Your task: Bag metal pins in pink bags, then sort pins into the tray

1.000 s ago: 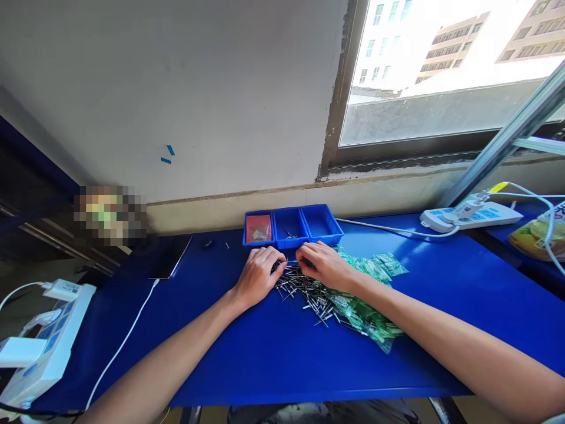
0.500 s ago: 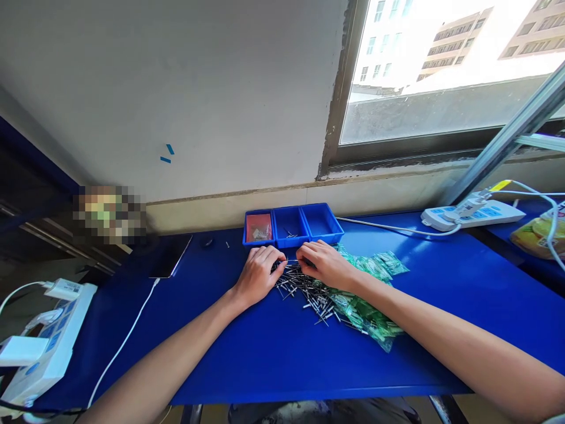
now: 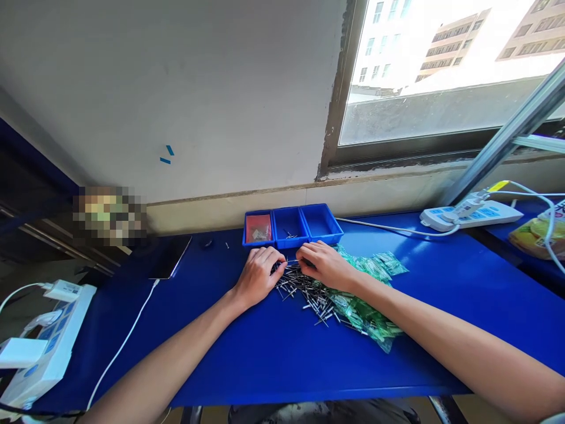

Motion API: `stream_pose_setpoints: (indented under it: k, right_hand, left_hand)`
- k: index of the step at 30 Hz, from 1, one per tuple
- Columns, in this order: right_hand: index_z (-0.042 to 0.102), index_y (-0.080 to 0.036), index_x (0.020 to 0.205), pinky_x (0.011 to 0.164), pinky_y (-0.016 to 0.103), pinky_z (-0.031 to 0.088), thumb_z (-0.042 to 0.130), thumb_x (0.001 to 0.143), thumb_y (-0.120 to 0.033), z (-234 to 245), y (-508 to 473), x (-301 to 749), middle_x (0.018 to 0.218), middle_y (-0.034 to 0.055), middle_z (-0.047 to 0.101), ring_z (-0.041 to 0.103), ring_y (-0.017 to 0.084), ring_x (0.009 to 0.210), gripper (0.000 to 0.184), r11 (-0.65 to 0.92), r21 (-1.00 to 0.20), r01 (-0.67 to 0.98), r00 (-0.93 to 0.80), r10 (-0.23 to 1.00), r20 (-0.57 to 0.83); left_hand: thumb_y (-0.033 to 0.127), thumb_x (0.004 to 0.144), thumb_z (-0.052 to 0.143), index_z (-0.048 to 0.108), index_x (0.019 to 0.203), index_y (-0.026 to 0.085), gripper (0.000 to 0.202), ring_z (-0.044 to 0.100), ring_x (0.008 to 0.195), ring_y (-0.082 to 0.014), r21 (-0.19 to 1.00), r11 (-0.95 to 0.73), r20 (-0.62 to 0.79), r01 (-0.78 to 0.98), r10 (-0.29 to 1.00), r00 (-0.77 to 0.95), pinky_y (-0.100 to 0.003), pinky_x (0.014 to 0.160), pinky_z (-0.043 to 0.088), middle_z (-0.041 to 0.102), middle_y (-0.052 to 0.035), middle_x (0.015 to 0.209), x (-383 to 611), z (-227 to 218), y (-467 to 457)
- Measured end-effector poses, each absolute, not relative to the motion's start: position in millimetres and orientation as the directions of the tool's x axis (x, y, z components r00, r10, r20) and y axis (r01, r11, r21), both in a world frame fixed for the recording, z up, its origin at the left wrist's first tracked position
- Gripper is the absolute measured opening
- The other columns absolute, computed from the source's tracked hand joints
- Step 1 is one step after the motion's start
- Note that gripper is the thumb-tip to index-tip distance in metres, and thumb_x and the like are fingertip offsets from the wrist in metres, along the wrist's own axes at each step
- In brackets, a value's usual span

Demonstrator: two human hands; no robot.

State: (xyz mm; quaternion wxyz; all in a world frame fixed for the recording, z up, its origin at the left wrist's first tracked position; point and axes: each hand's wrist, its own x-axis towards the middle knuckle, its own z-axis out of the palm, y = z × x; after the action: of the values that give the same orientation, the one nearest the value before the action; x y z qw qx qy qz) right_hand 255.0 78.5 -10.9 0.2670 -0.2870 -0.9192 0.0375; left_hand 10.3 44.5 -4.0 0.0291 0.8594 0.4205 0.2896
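Observation:
My left hand (image 3: 260,272) and my right hand (image 3: 324,263) face each other, fingers pinched together. Between their fingertips spans a thin silvery blind rivet (image 3: 292,261), its ends hidden by the fingers. Under and in front of both hands spreads a pile of blind rivets (image 3: 315,297) with long thin stems. Small green plastic bags (image 3: 371,309) lie heaped to the right, partly beneath my right wrist. Just behind the hands stands a blue three-compartment bin (image 3: 304,240); its left compartment holds a reddish packet (image 3: 258,228), the middle one a few small metal pieces (image 3: 291,234).
On the blue table (image 3: 265,359), a phone (image 3: 173,257) on a white cable lies at left. One power strip (image 3: 59,335) with plugs sits at the left edge, another (image 3: 481,215) at the back right. A wall and window rise behind the bin.
The hands hold nearly the same pose, with the thin rivet still between them. The view has shifted very slightly.

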Motion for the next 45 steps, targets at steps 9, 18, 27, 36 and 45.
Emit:
stream_pose_setpoints:
  k: [9, 18, 27, 36, 45]
  right_hand:
    - [0.055, -0.022, 0.099, 0.077, 0.035, 0.036, 0.051, 0.106, -0.022, -9.8, 78.3, 255.1, 0.091, 0.0038, 0.066, 0.058, 0.021, 0.083, 0.008, 0.832, -0.209, 0.514, -0.704, 0.548, 0.452]
    - [0.055, -0.022, 0.098, 0.077, 0.035, 0.036, 0.051, 0.106, -0.022, -11.9, 79.0, 255.1, 0.091, 0.0037, 0.066, 0.057, 0.021, 0.083, 0.009, 0.829, -0.199, 0.522, -0.703, 0.551, 0.451]
    - [0.057, -0.022, 0.1, 0.078, 0.035, 0.036, 0.052, 0.106, -0.023, -11.4, 78.6, 255.6, 0.092, 0.0041, 0.066, 0.057, 0.021, 0.084, 0.008, 0.823, -0.198, 0.532, -0.698, 0.558, 0.448]
    - [0.058, -0.021, 0.103, 0.079, 0.035, 0.037, 0.05, 0.108, -0.024, -12.0, 78.3, 255.2, 0.093, 0.0053, 0.066, 0.059, 0.021, 0.084, 0.01, 0.818, -0.198, 0.54, -0.69, 0.565, 0.453]
    - [0.059, -0.021, 0.103, 0.078, 0.035, 0.039, 0.048, 0.108, -0.023, -14.8, 79.9, 255.2, 0.093, 0.0059, 0.067, 0.06, 0.022, 0.083, 0.012, 0.818, -0.196, 0.541, -0.689, 0.565, 0.454]
  left_hand:
    - [0.028, 0.107, 0.056, 0.062, 0.101, 0.023, 0.01, 0.065, 0.1, -0.0214, 0.291, -0.656, 0.467, 0.697, 0.733, 0.495, -0.039, 0.093, 0.044, 0.072, -0.0026, 0.104, 10.3, -3.7, 44.4]
    - [0.027, 0.107, 0.056, 0.06, 0.101, 0.022, 0.009, 0.064, 0.101, -0.0207, 0.292, -0.672, 0.46, 0.681, 0.723, 0.516, -0.04, 0.094, 0.043, 0.072, -0.0014, 0.104, 10.1, -4.5, 44.4]
    - [0.029, 0.108, 0.055, 0.06, 0.101, 0.022, 0.011, 0.064, 0.098, -0.0207, 0.292, -0.686, 0.452, 0.667, 0.713, 0.536, -0.039, 0.093, 0.043, 0.071, -0.0023, 0.103, 9.6, -6.4, 44.5]
    - [0.028, 0.108, 0.056, 0.062, 0.102, 0.021, 0.01, 0.064, 0.099, -0.0205, 0.287, -0.696, 0.454, 0.658, 0.704, 0.547, -0.039, 0.092, 0.043, 0.071, -0.0024, 0.103, 9.6, -6.4, 45.0]
    - [0.029, 0.107, 0.057, 0.064, 0.104, 0.022, 0.011, 0.065, 0.099, -0.0206, 0.274, -0.707, 0.466, 0.652, 0.691, 0.554, -0.039, 0.092, 0.044, 0.072, -0.0029, 0.104, 9.7, -6.5, 43.9]
